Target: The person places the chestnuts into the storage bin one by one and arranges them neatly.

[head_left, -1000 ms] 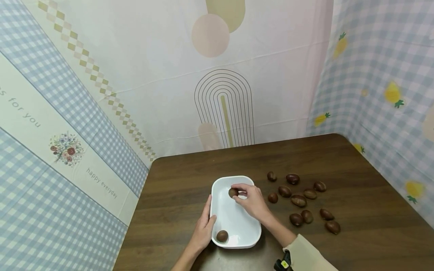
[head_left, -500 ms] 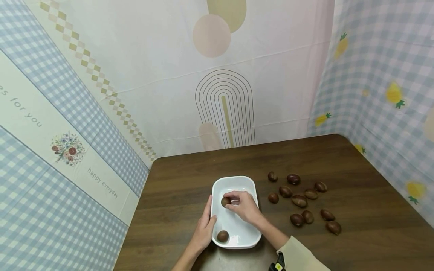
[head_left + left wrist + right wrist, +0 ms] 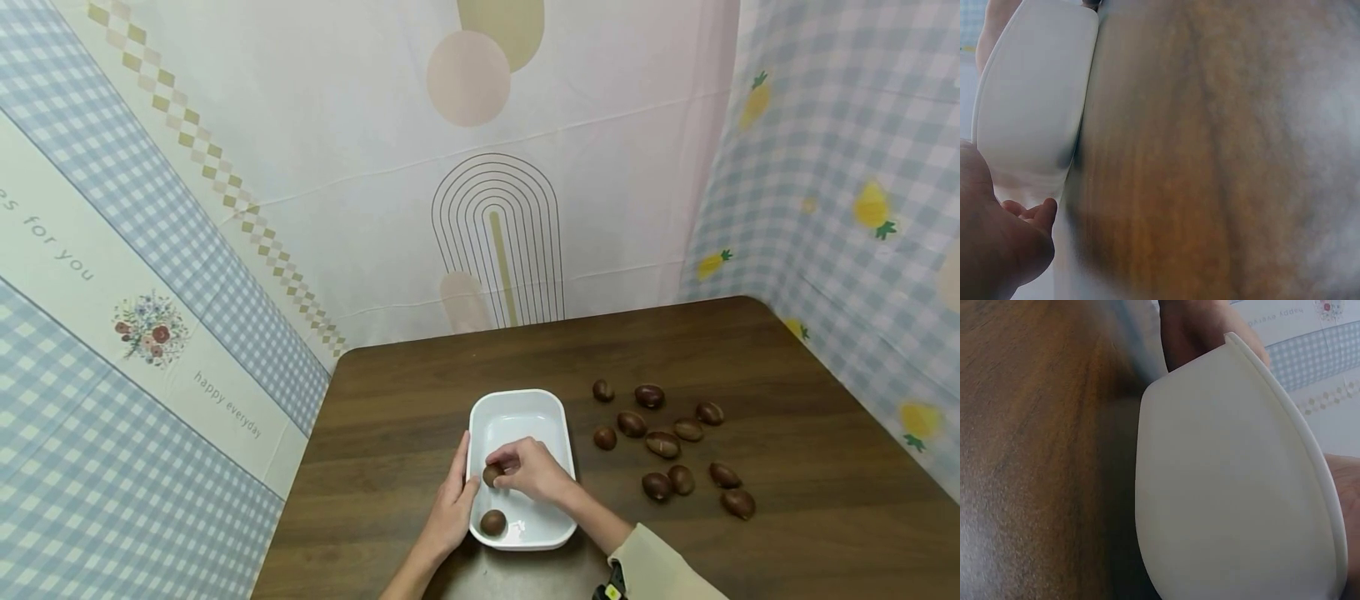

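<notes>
A white rectangular dish (image 3: 525, 407) stands on the table. My left hand (image 3: 448, 508) holds its left side, the thumb over the rim and the fingers along the outer wall. The left wrist view shows this hand (image 3: 1004, 240) at the dish's outer wall (image 3: 1038, 81). Over the inside of the dish, my right hand (image 3: 531, 471) pinches a round brown nut (image 3: 492, 475) between thumb and fingers. A second round brown nut (image 3: 492, 523) lies in the dish's near left corner. In the right wrist view, the dish's side (image 3: 1229, 475) hides the nuts.
Several glossy brown nuts (image 3: 663, 444), mostly oval, lie scattered on the dark wooden table (image 3: 390, 417) to the right of the dish. A smaller round nut (image 3: 604, 437) is nearest the dish's right rim. Patterned cloth (image 3: 360, 208) hangs behind the table.
My right hand has moved nearer and slightly left inside the dish, carrying the round nut toward the other one. My left hand and the dish have stayed put.
</notes>
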Tool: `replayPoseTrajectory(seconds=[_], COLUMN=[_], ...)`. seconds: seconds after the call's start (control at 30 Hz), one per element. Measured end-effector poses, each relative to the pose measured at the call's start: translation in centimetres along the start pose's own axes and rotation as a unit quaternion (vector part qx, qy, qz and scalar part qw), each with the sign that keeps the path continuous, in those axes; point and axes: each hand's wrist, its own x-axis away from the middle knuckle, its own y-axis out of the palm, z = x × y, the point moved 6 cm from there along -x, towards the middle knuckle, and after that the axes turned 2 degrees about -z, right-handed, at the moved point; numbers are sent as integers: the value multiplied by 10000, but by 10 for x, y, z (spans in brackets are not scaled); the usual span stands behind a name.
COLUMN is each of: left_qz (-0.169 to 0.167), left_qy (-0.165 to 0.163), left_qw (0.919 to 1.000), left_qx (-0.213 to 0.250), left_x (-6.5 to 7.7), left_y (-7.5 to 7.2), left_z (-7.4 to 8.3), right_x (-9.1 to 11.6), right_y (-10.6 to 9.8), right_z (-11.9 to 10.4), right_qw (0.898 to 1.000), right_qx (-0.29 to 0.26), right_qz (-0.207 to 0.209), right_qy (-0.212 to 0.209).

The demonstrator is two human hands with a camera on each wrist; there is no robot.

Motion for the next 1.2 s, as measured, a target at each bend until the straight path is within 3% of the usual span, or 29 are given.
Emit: replayPoseTrajectory(seconds=[0.23, 0.57, 0.83, 1.2], left_qz=[59, 82, 38, 54], left_qy=[-47, -16, -59, -64], left_qw=[9999, 9999, 9998, 9995], left_qx=[-75, -144, -185, -315], left_x=[0, 0, 0, 0], left_y=[0, -1, -1, -1], left_z=[-1, 1, 1, 0], right_x=[1, 2, 6, 5], right_y=[7, 10, 14, 15], right_z=[-3, 0, -5, -3], right_qw=[9993, 9982, 9957, 9945], right_qx=[123, 278, -202, -196], right_qz=[-347, -526, -897, -1009], right_qy=[7, -5, -99, -177])
